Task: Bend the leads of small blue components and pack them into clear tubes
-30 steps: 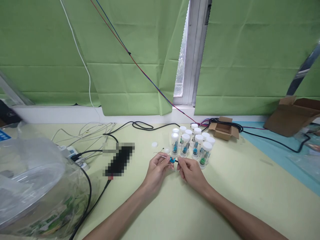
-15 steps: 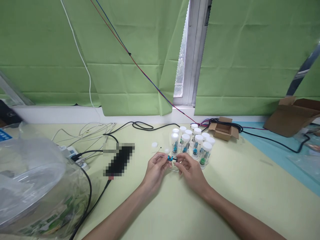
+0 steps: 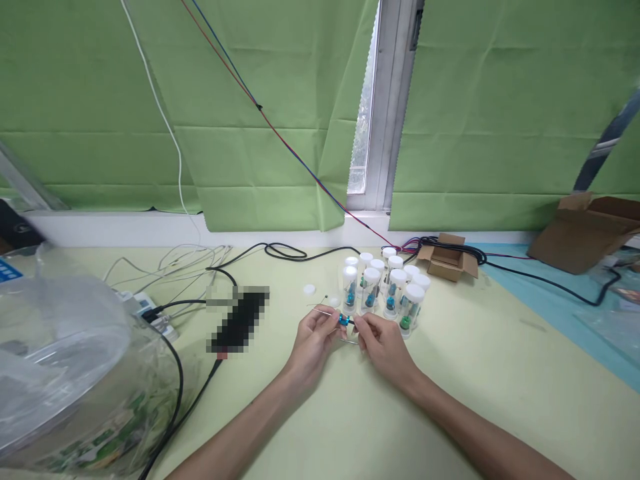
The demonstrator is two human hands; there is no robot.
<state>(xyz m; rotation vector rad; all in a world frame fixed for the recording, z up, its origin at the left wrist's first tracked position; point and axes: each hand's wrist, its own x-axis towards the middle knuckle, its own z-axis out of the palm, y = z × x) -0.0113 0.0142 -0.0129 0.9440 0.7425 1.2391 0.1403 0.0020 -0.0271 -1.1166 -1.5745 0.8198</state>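
Note:
Between my two hands is a small blue metallic part [image 3: 345, 320] with a dark end and thin wires or rods sticking out; its exact kind is too small to make out. My left hand [image 3: 316, 337] pinches its left side, with thin rods extending past the fingers to the left. At the dark right end, the fingertips of my right hand [image 3: 383, 343] are closed on it. Just behind the hands stand several clear tubes with white caps [image 3: 371, 290], holding blue or green parts. A loose white cap [image 3: 309, 289] lies to the left of them.
A small open cardboard box [image 3: 445, 263] sits behind the tubes, with a coiled black cable [image 3: 450, 245] over it. At left are a clear plastic bag [image 3: 125, 393], a power strip [image 3: 145, 307] and a pixelated dark object [image 3: 240, 321]. A larger carton [image 3: 583, 233] stands far right.
The blue part has shifted slightly right and down. My right fingers have moved a little right and down, and less of the part's dark end shows between the hands.

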